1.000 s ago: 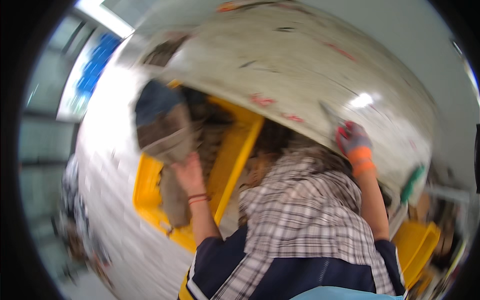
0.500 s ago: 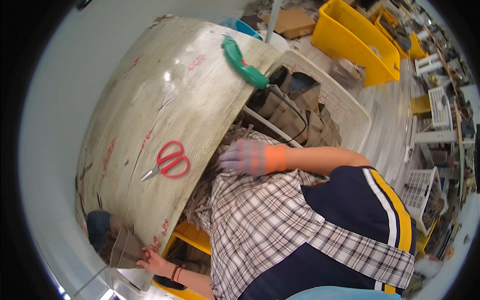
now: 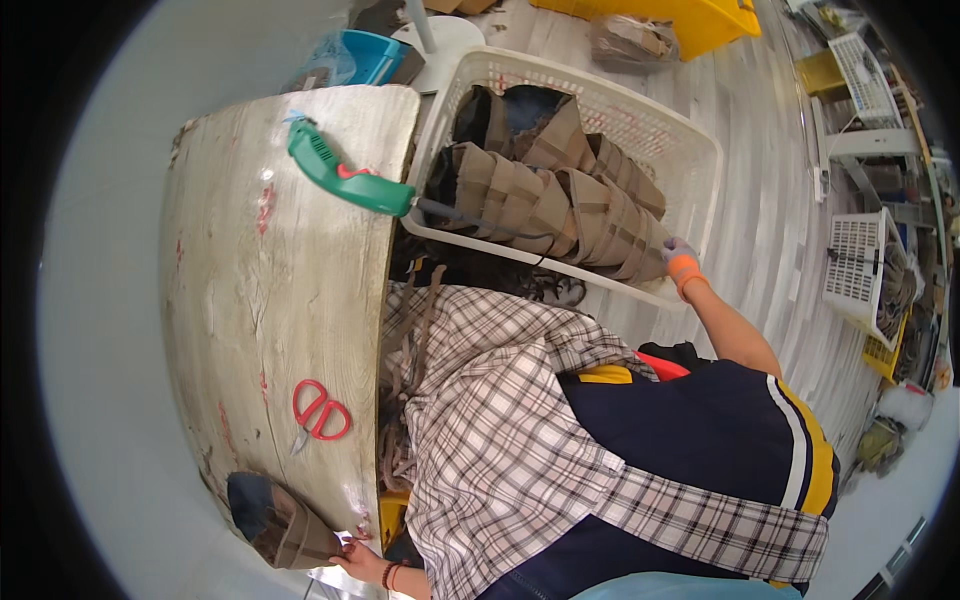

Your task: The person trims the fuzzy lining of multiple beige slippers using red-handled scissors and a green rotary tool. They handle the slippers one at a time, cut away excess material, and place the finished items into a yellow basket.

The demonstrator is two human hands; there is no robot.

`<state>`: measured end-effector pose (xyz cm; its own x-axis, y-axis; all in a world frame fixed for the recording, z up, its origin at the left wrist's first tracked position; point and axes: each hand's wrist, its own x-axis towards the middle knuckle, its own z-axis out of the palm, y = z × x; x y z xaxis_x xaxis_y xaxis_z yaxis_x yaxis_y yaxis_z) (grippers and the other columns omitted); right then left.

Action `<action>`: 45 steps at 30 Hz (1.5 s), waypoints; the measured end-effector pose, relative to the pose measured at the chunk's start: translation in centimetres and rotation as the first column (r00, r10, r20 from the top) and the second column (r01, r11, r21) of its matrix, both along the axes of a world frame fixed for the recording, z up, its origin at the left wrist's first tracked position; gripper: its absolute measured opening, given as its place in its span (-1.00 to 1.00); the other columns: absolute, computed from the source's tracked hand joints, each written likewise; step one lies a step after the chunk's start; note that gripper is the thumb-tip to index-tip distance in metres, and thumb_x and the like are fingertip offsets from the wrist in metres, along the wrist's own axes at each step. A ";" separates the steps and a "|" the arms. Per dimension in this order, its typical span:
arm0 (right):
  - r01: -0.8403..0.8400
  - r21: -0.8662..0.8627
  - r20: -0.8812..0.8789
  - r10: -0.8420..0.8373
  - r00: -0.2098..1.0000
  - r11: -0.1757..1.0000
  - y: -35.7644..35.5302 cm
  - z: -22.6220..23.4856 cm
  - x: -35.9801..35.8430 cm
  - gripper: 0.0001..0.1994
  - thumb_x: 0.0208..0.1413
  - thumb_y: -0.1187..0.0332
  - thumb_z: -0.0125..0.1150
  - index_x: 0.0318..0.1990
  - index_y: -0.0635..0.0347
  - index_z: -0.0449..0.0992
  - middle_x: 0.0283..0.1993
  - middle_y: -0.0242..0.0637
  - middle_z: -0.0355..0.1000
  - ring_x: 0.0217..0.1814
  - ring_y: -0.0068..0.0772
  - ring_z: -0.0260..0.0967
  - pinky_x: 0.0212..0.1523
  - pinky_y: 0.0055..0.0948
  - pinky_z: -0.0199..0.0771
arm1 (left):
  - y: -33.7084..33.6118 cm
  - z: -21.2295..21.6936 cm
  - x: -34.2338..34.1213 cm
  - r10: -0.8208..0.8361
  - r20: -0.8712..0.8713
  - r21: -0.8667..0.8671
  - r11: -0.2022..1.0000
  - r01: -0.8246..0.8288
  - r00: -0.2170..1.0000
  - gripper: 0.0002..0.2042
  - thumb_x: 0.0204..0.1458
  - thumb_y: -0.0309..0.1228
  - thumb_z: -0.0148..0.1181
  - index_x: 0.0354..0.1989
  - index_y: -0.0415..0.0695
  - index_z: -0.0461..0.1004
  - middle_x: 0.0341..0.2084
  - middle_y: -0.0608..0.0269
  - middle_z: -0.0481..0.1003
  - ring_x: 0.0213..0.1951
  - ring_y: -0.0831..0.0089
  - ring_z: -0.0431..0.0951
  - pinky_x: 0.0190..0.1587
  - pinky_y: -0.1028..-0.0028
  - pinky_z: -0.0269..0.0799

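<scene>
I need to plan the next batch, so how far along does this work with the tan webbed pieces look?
Done, it seems: a row of tan webbed pieces stands packed in the white basket. In hand: the right hand, gloved, reaches the row's end at the basket's rim, while the left hand holds another piece on the table. How many remain cannot be told. The red scissors and green tool lie untouched.

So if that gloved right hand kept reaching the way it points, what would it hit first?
Most likely the tan folded bundles in the white basket; the right hand is already at their edge, though depth is unclear.
</scene>
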<state>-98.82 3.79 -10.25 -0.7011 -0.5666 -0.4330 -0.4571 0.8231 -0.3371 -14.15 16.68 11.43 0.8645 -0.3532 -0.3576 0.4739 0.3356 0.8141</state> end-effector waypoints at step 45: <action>-0.278 -0.026 -0.215 0.266 0.940 0.960 -0.2 8.7 24.2 -0.35 0.03 0.17 0.08 0.31 -0.05 0.06 0.17 -0.08 0.21 0.16 0.02 0.17 0.13 -0.11 0.15 | -0.6 -0.2 9.1 -0.356 0.670 0.561 0.818 -0.129 0.652 -0.75 0.11 -0.30 0.00 -0.22 -0.27 0.38 -0.41 0.08 0.39 -0.37 0.22 0.37 -0.28 0.27 0.35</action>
